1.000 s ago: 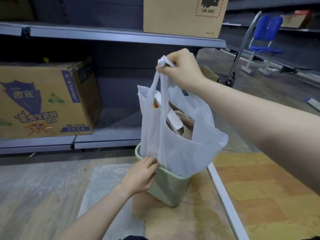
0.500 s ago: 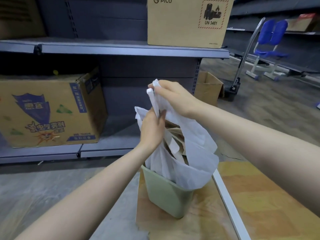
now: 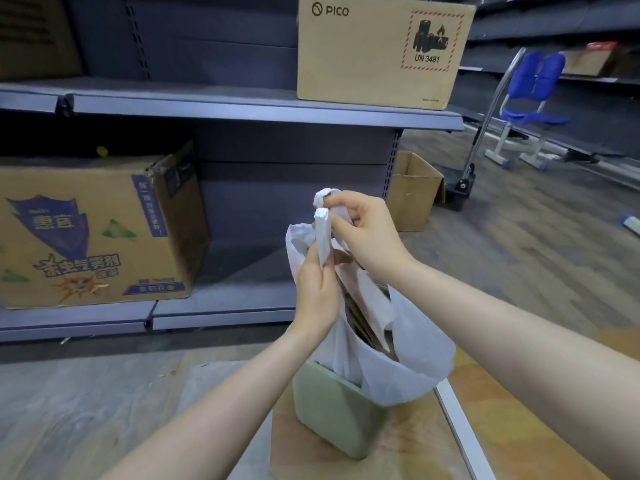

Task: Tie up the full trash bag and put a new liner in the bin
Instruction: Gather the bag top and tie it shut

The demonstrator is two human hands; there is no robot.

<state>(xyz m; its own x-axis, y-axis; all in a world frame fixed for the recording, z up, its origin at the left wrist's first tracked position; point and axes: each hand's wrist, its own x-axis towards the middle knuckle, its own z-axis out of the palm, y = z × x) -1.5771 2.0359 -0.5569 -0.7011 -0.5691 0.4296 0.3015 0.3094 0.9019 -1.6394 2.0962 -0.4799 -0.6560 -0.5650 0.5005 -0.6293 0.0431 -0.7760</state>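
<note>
A white plastic trash bag (image 3: 408,362) full of cardboard scraps sits half inside a small pale green bin (image 3: 332,414) on the floor. My left hand (image 3: 317,296) grips one white bag handle, which stands up between its fingers. My right hand (image 3: 363,233), just above and to the right, pinches the other handle at its crumpled top. Both handles are held close together over the bag's mouth. The bag's lower part is hidden in the bin.
Grey metal shelving (image 3: 221,105) stands right behind the bin, with a printed carton (image 3: 93,233) on the low shelf and a PICO box (image 3: 377,53) above. An open cardboard box (image 3: 414,188), a hand truck (image 3: 464,188) and a blue chair (image 3: 533,109) stand at right.
My left hand left the bin's rim, rose and took hold of a bag handle. My right hand came lower with its handle, and the bag sank deeper into the bin.
</note>
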